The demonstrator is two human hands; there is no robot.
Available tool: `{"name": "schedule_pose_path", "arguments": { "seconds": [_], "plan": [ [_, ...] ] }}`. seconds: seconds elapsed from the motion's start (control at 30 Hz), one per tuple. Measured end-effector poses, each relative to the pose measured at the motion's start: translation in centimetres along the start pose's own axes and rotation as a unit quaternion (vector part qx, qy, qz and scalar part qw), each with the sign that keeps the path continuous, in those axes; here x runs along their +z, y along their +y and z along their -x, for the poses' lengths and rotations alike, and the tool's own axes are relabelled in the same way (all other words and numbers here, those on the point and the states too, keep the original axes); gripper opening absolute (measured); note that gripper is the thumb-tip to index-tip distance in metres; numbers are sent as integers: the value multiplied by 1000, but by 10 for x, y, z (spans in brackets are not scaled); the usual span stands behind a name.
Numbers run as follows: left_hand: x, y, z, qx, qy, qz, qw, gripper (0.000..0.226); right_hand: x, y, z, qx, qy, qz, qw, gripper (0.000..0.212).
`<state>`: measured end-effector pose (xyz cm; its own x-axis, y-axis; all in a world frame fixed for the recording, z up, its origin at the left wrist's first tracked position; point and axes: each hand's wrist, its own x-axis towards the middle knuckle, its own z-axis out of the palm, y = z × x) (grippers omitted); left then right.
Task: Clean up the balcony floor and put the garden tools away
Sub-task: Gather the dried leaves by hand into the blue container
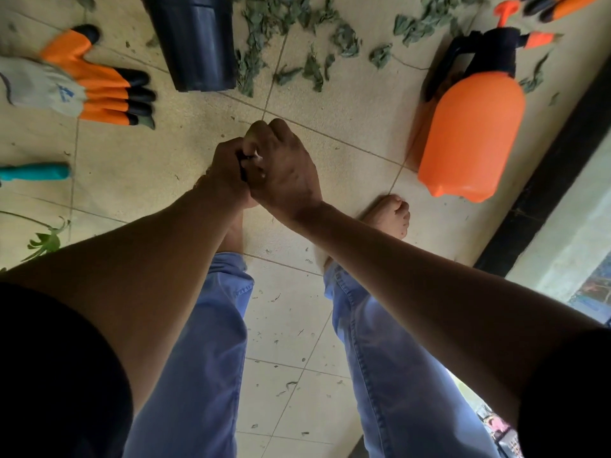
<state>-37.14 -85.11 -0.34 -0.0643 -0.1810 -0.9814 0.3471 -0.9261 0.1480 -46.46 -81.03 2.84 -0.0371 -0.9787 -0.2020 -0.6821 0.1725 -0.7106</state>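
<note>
My left hand [228,170] and my right hand [286,166] meet above the tiled floor [330,104], both with fingers curled around a small dark object [245,157] that is mostly hidden between them. Dry green leaves [291,34] lie scattered on the tiles ahead. An orange pressure sprayer [472,127] lies on its side at the right. An orange-and-grey garden glove [76,81] lies at the left, and a second glove [562,4] shows at the top right corner. A teal tool handle [36,171] pokes in from the left edge.
A black plastic pot [195,41] stands at the top centre beside the leaves. A green plant cutting [44,241] lies at the left. A dark ledge [545,180] and low wall border the floor on the right. My bare feet stand below my hands.
</note>
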Motion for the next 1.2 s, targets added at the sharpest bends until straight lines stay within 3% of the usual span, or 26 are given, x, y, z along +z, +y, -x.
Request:
{"name": "schedule_pose_path", "arguments": {
  "seconds": [0.07,0.13,0.27,0.47,0.6,0.77,0.93,1.07,1.2],
  "plan": [
    [-12,1,-9,-30,1,79,996,17,0,13,1,6,22,-10,1000,10],
    [-27,3,-19,-39,58,109,992,32,1,38,3,61,6,42,997,27],
    [-43,10,-22,-57,25,110,992,33,5,88,8,184,-158,171,955,65],
    [-60,10,-35,-58,15,156,986,29,35,95,2,95,-137,151,974,44],
    [-67,23,-31,-77,-14,145,986,29,51,75,-27,111,-110,101,982,31],
    [-83,38,-30,-83,-13,132,988,27,52,52,-64,142,-144,98,974,61],
    [-96,47,-25,-90,-23,57,994,31,46,52,-72,39,-219,254,941,85],
    [-104,49,-21,-92,-29,41,995,26,50,59,-57,-32,-237,270,933,72],
    [-107,49,-17,-93,-41,35,994,29,59,62,-45,-11,-196,211,957,42]
  ]
}}
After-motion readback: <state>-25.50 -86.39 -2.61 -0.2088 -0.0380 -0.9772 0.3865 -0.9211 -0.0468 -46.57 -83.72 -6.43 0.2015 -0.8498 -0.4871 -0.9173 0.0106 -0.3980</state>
